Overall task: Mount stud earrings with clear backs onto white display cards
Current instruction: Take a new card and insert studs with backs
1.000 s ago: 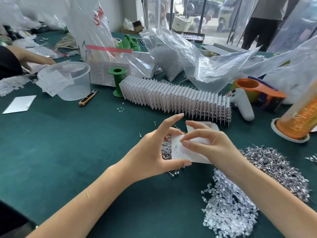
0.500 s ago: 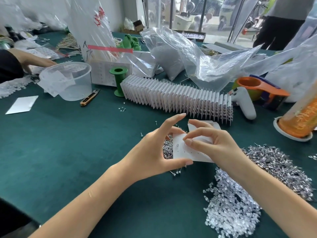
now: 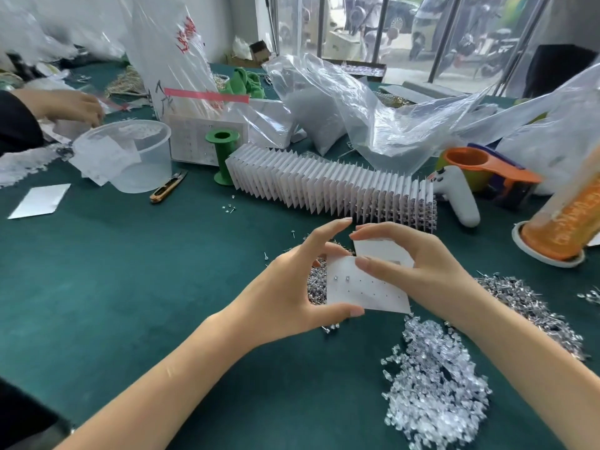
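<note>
My left hand point(image 3: 292, 287) grips a white display card point(image 3: 363, 293) by its left edge, thumb under the bottom edge, forefinger raised above it. Two studs sit in the card's upper left holes; rows of small bare holes run to their right. My right hand point(image 3: 418, 271) holds the card's upper right part, its thumb pressed on the front face and its fingers curled behind. A pile of silver stud earrings point(image 3: 526, 303) lies to the right, with more studs point(image 3: 316, 284) behind the card. Clear backs point(image 3: 435, 384) are heaped at the lower right.
A long row of filled white cards point(image 3: 324, 183) stands behind my hands. Further off are a green spool point(image 3: 222, 157), a clear plastic tub point(image 3: 130, 154), snips point(image 3: 168, 190), plastic bags point(image 3: 373, 112), an orange tape dispenser point(image 3: 487, 167) and an orange bottle point(image 3: 565, 222). Another person's hand point(image 3: 68, 105) works at far left.
Both hands hold the card nearly still; my right thumb has shifted a little along its upper part. The view has drifted slightly.
</note>
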